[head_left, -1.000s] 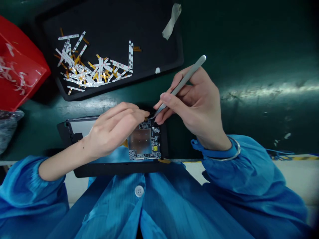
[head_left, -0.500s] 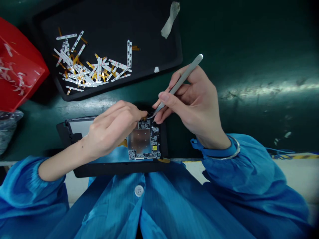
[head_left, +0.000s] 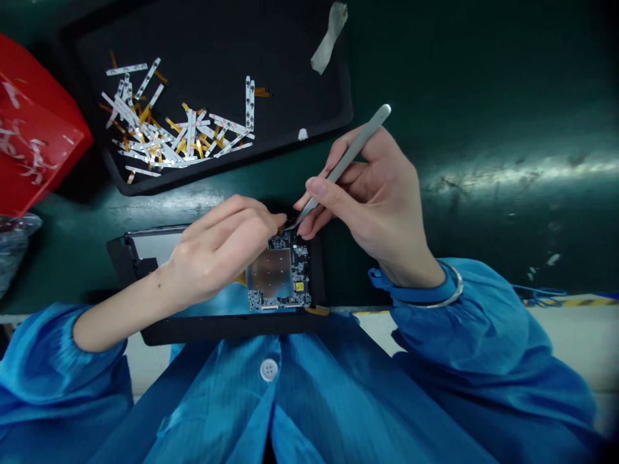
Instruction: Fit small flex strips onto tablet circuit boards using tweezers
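An opened tablet-like device point(head_left: 145, 248) lies at the table's near edge, its circuit board point(head_left: 280, 270) with a metal shield exposed. My right hand point(head_left: 377, 200) is closed on metal tweezers point(head_left: 343, 161), their tips touching the board's far edge. My left hand point(head_left: 222, 248) rests over the device, fingers pinched together right at the tweezer tips. Something small and orange shows there, too small to name.
A black tray point(head_left: 290, 38) at the back holds several white and orange flex strips point(head_left: 174, 132) and a scrap of tape point(head_left: 329, 35). A red bin point(head_left: 33, 129) stands at the far left. The table is dark green point(head_left: 507, 96).
Almost nothing has moved. Both hands stay at the board's far edge, and the view has shifted slightly.
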Demonstrator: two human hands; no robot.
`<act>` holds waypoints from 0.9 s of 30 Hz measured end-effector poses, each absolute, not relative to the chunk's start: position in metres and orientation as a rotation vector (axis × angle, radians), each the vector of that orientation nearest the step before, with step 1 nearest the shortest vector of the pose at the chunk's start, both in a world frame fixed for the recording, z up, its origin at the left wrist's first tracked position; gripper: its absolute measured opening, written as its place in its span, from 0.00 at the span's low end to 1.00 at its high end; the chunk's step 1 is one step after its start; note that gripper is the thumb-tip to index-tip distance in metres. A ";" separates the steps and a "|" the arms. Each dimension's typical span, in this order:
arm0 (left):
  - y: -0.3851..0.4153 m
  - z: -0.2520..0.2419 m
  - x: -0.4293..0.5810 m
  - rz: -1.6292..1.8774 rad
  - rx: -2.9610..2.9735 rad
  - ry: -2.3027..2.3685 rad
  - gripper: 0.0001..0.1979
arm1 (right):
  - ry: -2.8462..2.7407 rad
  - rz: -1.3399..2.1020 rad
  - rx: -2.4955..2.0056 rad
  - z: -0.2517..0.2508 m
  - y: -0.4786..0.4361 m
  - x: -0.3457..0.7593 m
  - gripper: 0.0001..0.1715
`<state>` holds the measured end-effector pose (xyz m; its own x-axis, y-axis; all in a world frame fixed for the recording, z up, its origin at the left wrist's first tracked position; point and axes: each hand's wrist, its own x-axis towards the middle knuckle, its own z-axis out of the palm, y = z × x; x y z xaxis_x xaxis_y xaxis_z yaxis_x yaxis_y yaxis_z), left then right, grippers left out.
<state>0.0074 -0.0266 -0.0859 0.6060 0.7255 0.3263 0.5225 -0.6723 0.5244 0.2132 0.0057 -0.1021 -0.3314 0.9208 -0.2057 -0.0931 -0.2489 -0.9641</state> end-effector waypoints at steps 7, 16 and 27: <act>-0.021 -0.076 0.010 0.534 2.779 0.984 0.07 | -1.214 1.672 -1.136 -0.101 0.005 0.212 0.23; -0.028 -0.078 0.007 0.492 2.724 1.028 0.11 | -1.264 1.652 -1.103 -0.105 0.005 0.213 0.21; -0.040 -0.078 -0.014 0.709 2.156 1.164 0.11 | -1.246 1.555 -1.083 -0.101 -0.001 0.210 0.23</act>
<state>-0.0139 -0.0403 -0.0784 0.4775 0.8608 0.1759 0.5511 -0.4494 0.7031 0.2101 -0.0005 -0.1010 -0.2677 0.9565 -0.1164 -0.0952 -0.1464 -0.9846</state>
